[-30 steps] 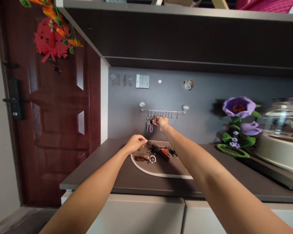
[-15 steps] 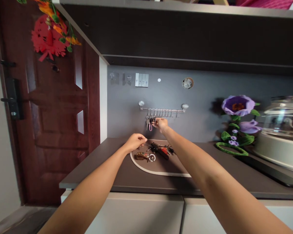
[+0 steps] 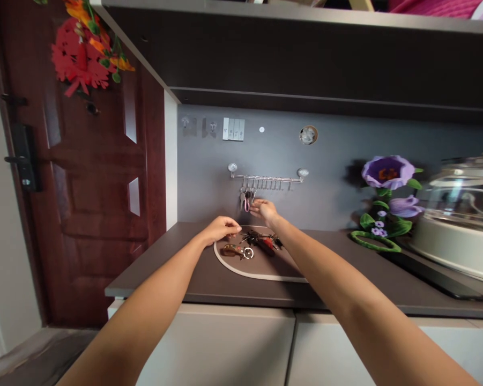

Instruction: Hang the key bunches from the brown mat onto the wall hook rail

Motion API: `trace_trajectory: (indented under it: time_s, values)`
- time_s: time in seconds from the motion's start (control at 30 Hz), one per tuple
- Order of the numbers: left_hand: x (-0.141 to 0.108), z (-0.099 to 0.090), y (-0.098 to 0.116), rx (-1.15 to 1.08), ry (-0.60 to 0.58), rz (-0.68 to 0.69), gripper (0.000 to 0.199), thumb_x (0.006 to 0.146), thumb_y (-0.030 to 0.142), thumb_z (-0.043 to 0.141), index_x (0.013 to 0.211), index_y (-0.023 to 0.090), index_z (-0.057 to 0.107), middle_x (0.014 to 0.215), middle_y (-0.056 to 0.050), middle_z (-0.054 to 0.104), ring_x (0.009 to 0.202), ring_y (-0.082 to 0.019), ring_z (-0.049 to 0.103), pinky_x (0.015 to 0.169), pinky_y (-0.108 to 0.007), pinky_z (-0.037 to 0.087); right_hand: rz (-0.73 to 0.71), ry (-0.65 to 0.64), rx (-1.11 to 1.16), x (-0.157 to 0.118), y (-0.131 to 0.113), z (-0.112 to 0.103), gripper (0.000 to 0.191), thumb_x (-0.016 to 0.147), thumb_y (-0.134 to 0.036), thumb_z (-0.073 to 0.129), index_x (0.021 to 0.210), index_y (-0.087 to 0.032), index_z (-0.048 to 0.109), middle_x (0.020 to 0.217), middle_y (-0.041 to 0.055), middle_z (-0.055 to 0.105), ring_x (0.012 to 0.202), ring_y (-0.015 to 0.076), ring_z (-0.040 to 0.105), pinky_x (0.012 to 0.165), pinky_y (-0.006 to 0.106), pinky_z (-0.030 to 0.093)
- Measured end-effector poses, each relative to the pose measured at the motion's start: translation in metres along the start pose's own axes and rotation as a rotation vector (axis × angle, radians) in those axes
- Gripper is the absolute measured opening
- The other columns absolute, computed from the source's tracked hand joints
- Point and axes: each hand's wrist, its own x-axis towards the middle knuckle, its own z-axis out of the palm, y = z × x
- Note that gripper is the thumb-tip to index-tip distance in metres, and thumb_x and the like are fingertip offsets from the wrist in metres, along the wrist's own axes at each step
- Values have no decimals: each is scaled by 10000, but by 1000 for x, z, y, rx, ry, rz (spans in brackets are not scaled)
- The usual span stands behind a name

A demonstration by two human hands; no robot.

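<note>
A hook rail is fixed to the grey wall, and several keys with a pink loop hang from its left hooks. My right hand is just right of and below them, fingers stretched out and apart, with nothing seen in it. Low over the mat's left part, my left hand has thumb and fingertips pressed together. Whatever it pinches is too small to tell. Beneath the hands, a dark bunch of keys with a red piece and a brown key fob with a ring lie on the mat.
The dark countertop ends at a front edge above white cabinets. At right stand a purple flower ornament, a black flat slab and a clear-domed appliance. A shelf overhangs, and a red-brown door is at left.
My right hand has let go of the hanging keys and drawn slightly down from the hooks, its fingers straighter. My left hand stays low by the mat. The view has shifted a little.
</note>
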Motion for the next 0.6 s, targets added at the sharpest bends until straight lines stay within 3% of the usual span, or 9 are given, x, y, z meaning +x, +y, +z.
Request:
trace_trajectory:
  time_s: [0.33,0.6]
  values:
    - [-9,-4,10,81,-243,-110,381,564,411,693,791,109,642,705,-53,635,613,-106,554,608,-228,424,-64,-87,-162,-40,16,-19,118,664,-136,573,780,-159,574,799,42,634,654,101,576,647,247,482]
    - [-15,0,19,70,-413,-237,332,560,386,700,744,117,635,657,-33,618,512,-78,500,509,-209,369,-283,-179,-484,-57,37,-38,187,676,-243,589,847,-169,612,853,40,640,776,139,567,792,312,420]
